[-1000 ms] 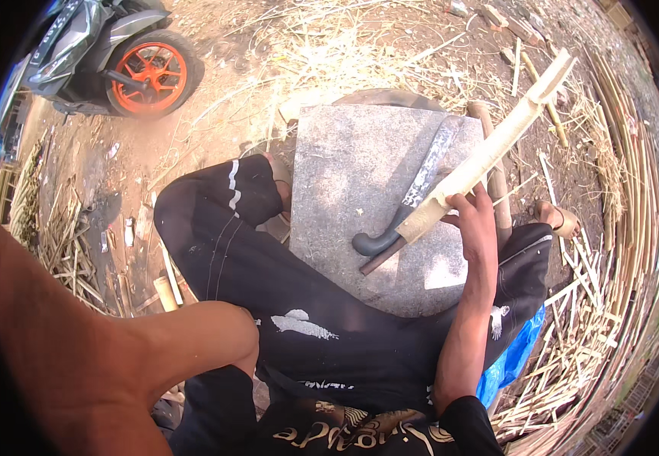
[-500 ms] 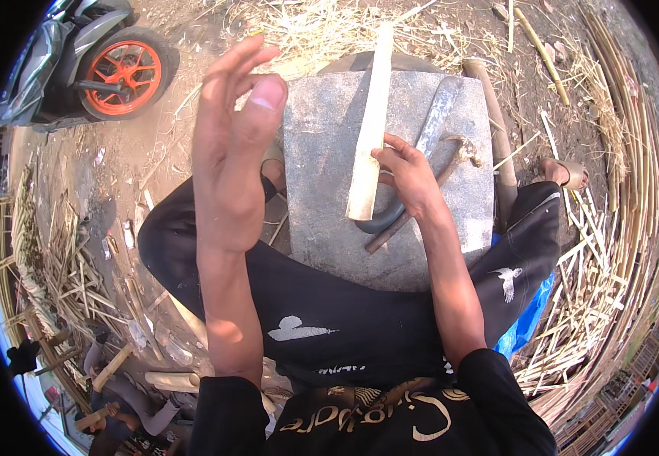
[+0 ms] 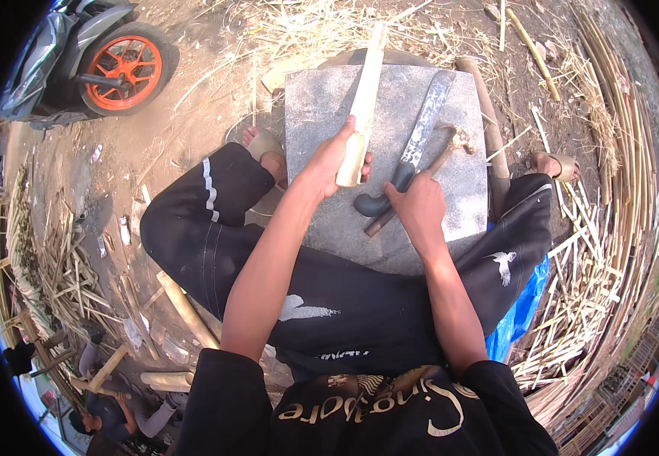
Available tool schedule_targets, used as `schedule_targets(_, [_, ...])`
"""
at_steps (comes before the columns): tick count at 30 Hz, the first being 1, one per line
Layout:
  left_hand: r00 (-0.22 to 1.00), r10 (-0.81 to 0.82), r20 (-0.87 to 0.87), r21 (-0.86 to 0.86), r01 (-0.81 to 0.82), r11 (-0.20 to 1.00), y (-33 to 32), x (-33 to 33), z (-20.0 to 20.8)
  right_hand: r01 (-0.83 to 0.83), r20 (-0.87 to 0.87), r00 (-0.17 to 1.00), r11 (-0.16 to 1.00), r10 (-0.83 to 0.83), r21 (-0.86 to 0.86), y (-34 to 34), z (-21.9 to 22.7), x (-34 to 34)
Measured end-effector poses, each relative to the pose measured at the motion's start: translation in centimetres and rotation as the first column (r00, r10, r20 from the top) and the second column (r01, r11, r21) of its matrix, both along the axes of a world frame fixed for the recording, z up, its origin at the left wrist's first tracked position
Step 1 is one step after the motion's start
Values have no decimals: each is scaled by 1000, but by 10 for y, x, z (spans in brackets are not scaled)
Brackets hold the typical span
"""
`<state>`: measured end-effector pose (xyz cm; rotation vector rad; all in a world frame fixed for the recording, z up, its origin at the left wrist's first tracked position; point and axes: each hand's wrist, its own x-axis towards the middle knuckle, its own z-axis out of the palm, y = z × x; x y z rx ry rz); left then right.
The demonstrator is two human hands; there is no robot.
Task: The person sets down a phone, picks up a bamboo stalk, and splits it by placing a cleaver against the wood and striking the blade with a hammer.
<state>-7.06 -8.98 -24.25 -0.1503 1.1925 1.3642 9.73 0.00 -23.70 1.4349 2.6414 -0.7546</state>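
Observation:
My left hand (image 3: 330,163) is closed round the lower end of a pale split bamboo piece (image 3: 364,99), which points away over a grey stone slab (image 3: 310,99). On the slab lies a machete (image 3: 425,121) with a dark hooked handle. My right hand (image 3: 421,209) is closed at this handle, the thumb against it and the other fingertips hidden. Beneath that hand crosses the wooden handle of a hammer-like tool (image 3: 445,155) with a knobbly head. How much my fingers touch this second handle is hidden.
Bamboo strips (image 3: 573,296) are heaped at the right, beside long poles (image 3: 630,152). Shavings (image 3: 314,30) litter the ground beyond the slab. A motorcycle wheel (image 3: 124,68) with an orange rim stands far left. Another person (image 3: 113,410) sits at lower left.
My left hand has come down from the air and taken hold of the bamboo piece. My right hand has let go of it and moved down to the machete handle.

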Motion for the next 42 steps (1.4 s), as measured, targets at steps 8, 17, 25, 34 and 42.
schedule_targets(8, [990,52,-133,24,-49,999,2,6,29,48,24,999,999,-48,-22,0,3,-9])
schedule_targets(17, [923,-29,-385,-15,25,1000,-6,8,60,210,-186,932,884,-310,-419,25,17,0])
schedule_targets(25, [999,-41,25,68,39,997,-17,13,28,-120,-376,613,389,-695,-914,72,28,43])
schedule_targets(34, [979,-141,-148,-68,132,989,-9,30,24,-17,-518,855,996,-28,-82,14,23,65])
schedule_targets(42, [968,-164,-191,-84,151,985,-10,33,10,4,-222,971,941,-84,-339,7,9,56])
